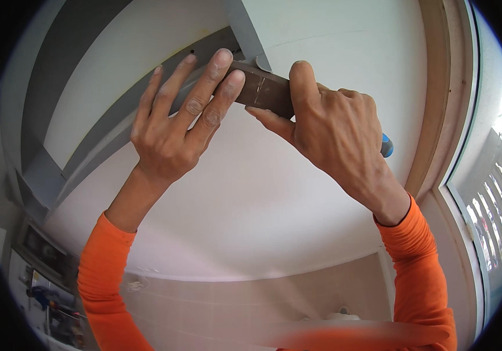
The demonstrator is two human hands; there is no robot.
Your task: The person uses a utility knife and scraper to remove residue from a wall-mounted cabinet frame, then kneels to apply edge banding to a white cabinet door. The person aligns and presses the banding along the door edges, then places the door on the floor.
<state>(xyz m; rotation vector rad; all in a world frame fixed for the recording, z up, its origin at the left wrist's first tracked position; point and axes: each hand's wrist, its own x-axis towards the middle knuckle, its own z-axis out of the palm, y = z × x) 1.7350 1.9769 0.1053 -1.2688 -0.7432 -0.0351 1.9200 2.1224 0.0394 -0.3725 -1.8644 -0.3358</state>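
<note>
My right hand (336,120) is closed around a flat, dark brown tool (265,90), scraper-like, with its thumb along one end. A blue rounded end (386,145), which looks like its handle, sticks out behind the hand. The grip itself is hidden. My left hand (175,126) has its fingers stretched and spread. Two of its fingertips, dusty white, rest at the tool's left end. Both arms are raised, and the tool lies against the edge where a grey strip (248,29) meets a large white panel (333,47).
Dark grey curved bands (66,70) cross the white surface at the upper left. A wooden frame (435,99) and a window with a slatted grille (494,193) stand on the right. Beige tiled wall (204,310) is below. Cluttered items (57,310) show at the lower left.
</note>
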